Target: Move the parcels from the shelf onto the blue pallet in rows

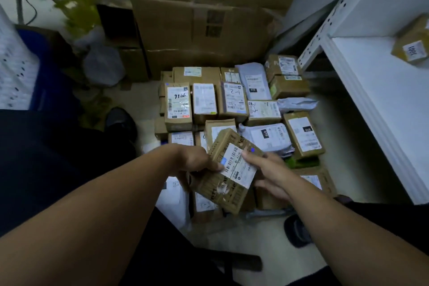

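In the head view, the left hand [193,160] and the right hand [267,169] both grip a small brown cardboard parcel [220,190] with a white barcode label, fingers curled round its sides and thumbs on top. It is held tilted just above rows of labelled brown boxes and grey mailer bags [204,100]. A white metal shelf [383,104] on the right carries one more brown box [412,42].
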